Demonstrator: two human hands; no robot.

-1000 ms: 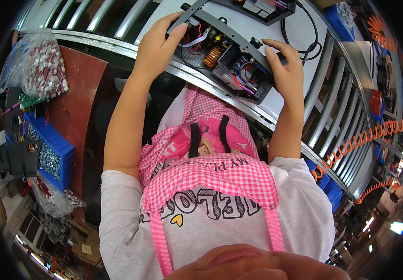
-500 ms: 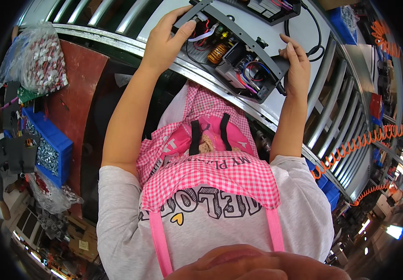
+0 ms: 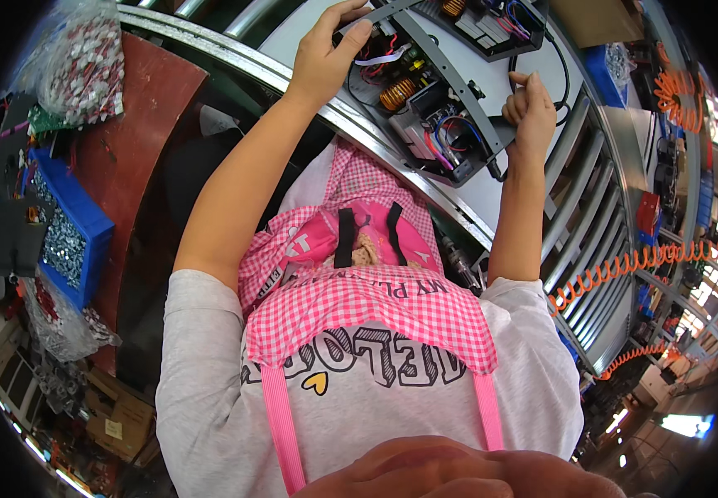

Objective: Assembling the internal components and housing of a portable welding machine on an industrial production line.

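A grey metal chassis packed with circuit boards, a copper coil and coloured wires lies on a white conveyor surface in front of me. My left hand grips its near left corner, fingers curled over the grey frame bar. At the chassis's right edge my right hand is curled into a fist on the frame, beside a looping black cable. A pink checked apron over a grey shirt fills the lower part of the view.
A second open electronics unit lies beyond the first. Metal roller rails run along the right, with orange coiled hoses. On the left are a blue bin of screws, a bag of small parts and a red-brown board.
Both hands have pushed the chassis away from me, up and to the right along the white surface. My right hand has curled from a flatter hold into a fist at the frame's edge.
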